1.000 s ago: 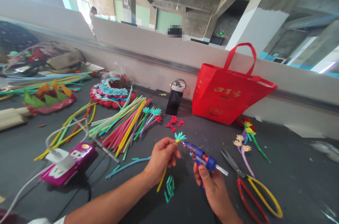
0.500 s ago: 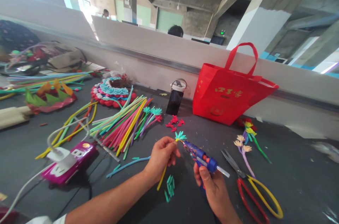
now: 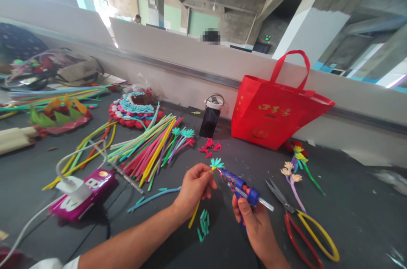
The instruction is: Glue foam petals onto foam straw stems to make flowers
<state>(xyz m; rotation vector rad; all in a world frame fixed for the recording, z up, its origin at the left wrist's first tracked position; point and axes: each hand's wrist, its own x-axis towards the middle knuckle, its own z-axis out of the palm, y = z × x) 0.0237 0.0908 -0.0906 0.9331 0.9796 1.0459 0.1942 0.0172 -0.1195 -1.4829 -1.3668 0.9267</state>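
Between thumb and fingers, my left hand [image 3: 195, 188] pinches a yellow pipe-cleaner stem [image 3: 194, 214] topped by a turquoise pipe-cleaner flower [image 3: 216, 163]. My right hand [image 3: 256, 222] is wrapped round a blue hot glue gun [image 3: 243, 188], and a clear glue stick [image 3: 266, 204] pokes out of its back end. The gun's nozzle is at the base of the flower, close to my left fingertips; whether it touches is too small to tell. Several short green pipe-cleaner pieces [image 3: 204, 223] lie below my hands. Red pipe-cleaner pieces [image 3: 209, 143] lie beyond the flower.
Scissors [image 3: 288, 209] lie open at right, near finished flowers [image 3: 291, 171]. A red bag [image 3: 276, 112] and a phone [image 3: 210, 121] stand along the partition. Pipe cleaners [image 3: 155, 148] are heaped left of centre, with a purple power strip [image 3: 85, 195] and its cables nearer me.
Both hands stay almost still, with the nozzle held at the flower's base. The glue stick's protruding end has shifted slightly left. In the background, a person's head has moved right.
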